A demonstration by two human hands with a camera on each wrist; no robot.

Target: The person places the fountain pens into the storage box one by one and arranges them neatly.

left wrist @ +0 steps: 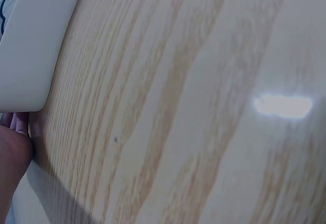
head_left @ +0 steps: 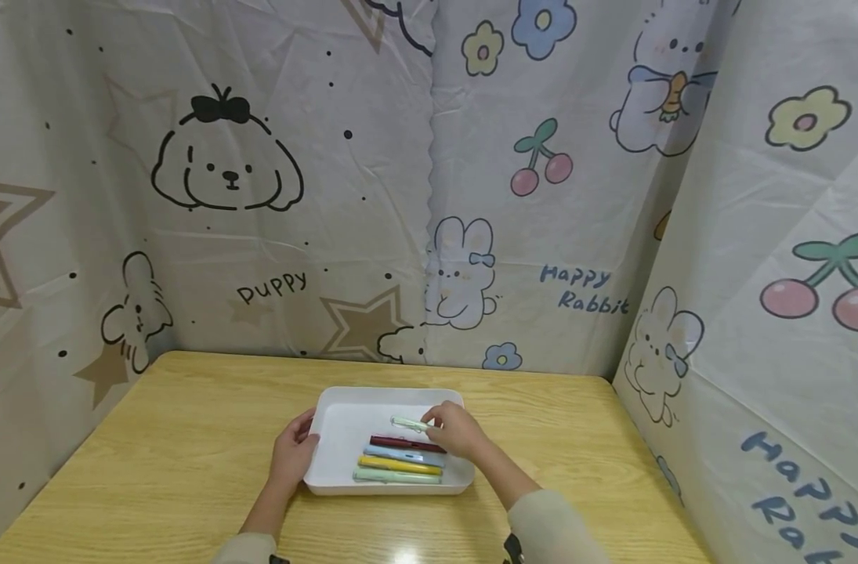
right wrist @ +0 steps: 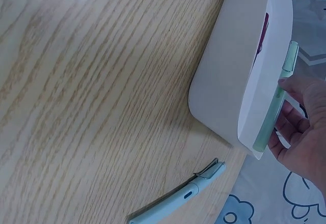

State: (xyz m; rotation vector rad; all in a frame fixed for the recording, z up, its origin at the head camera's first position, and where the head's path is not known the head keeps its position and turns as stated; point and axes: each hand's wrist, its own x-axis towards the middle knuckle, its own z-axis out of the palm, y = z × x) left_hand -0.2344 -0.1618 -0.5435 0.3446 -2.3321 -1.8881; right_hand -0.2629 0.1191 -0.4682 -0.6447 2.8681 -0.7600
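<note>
A white tray (head_left: pixel 347 415) lies on the table. My left hand (head_left: pixel 292 456) holds the tray by its left side, thumb near the rim; the left wrist view shows only part of this hand (left wrist: pixel 14 150) by the tray's wall (left wrist: pixel 28 66). Over the tray's right part, my right hand (head_left: pixel 457 430) pinches a pale green capped pen (head_left: pixel 409 424), seen whole in the right wrist view (right wrist: pixel 275 107). Below it in the tray lie a dark red pen (head_left: pixel 406 444), a light blue pen (head_left: pixel 403 456), a yellow pen (head_left: pixel 399 465) and a green pen (head_left: pixel 396 475), roughly parallel.
In the right wrist view a light blue pen (right wrist: pixel 178 198) lies on the wooden table (right wrist: pixel 112 96) outside the tray. Printed cloth (head_left: pixel 358 196) with cartoon animals hangs behind the table and along both sides. Light reflects off the tabletop near its front.
</note>
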